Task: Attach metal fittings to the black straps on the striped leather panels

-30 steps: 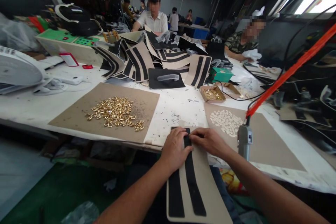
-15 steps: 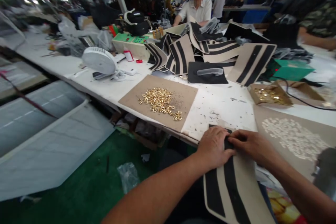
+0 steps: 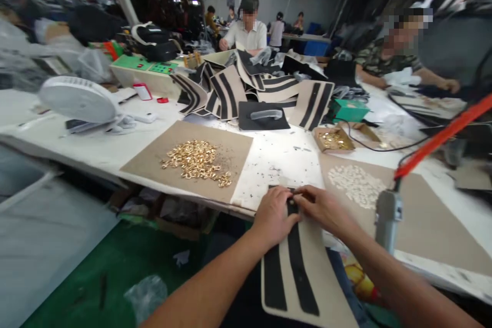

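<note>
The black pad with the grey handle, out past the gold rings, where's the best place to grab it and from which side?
Probably by the grey handle, from above. The black pad lies flat on the white table, so its edges give fingers little purchase, while the handle is raised across its middle. Striped panels crowd its far side, so the near side is freer.

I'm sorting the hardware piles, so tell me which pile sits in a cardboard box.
The small gold pile in the open cardboard box; the larger gold pile and white pile lie on flat boards.
</note>
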`<move>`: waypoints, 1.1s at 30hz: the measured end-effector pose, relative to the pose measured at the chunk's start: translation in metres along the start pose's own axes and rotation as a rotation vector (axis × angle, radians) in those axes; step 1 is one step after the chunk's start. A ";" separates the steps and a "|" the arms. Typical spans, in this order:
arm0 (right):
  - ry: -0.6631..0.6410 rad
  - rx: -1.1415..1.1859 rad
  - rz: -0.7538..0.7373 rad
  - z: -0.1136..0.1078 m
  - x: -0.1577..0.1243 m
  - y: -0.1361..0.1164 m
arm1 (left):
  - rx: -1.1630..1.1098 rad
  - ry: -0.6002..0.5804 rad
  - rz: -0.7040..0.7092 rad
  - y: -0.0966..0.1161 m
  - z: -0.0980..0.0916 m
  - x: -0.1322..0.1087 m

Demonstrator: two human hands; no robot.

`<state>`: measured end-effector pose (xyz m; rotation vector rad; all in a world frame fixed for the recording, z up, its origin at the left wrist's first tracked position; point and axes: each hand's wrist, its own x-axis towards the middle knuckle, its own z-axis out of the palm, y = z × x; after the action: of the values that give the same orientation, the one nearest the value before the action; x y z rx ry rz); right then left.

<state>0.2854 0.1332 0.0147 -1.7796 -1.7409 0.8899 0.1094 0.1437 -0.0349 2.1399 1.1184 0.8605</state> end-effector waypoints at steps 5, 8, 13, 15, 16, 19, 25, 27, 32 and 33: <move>0.666 0.028 -0.025 -0.029 -0.067 0.005 | -0.020 0.026 0.008 -0.008 0.005 0.005; 0.969 -0.111 0.139 -0.044 -0.108 0.035 | -0.019 0.020 0.008 -0.007 0.003 0.004; 0.838 -0.042 0.435 -0.054 -0.121 0.100 | -0.010 0.013 0.016 -0.005 0.001 0.005; 0.652 -0.021 0.461 -0.057 -0.114 0.111 | -0.009 0.014 0.019 -0.005 0.000 0.005; 0.579 -0.043 0.460 -0.059 -0.111 0.112 | -0.008 0.014 0.020 -0.005 0.001 0.005; 0.474 0.011 0.409 -0.063 -0.102 0.098 | -0.008 0.017 0.023 -0.007 0.002 0.005; 0.479 0.934 0.078 -0.050 -0.064 0.023 | -0.010 0.002 0.004 -0.006 0.002 0.007; 0.368 1.040 0.013 -0.039 -0.041 -0.002 | -0.008 -0.010 -0.013 -0.003 0.000 0.008; 0.336 0.967 -0.147 -0.006 0.008 -0.034 | -0.006 -0.033 -0.032 0.000 -0.002 0.008; 0.348 0.943 -0.169 0.000 0.014 -0.036 | -0.012 -0.032 -0.031 -0.001 -0.001 0.008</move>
<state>0.2611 0.1496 0.0398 -1.0508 -0.9605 1.0130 0.1113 0.1509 -0.0326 2.1144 1.1243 0.8139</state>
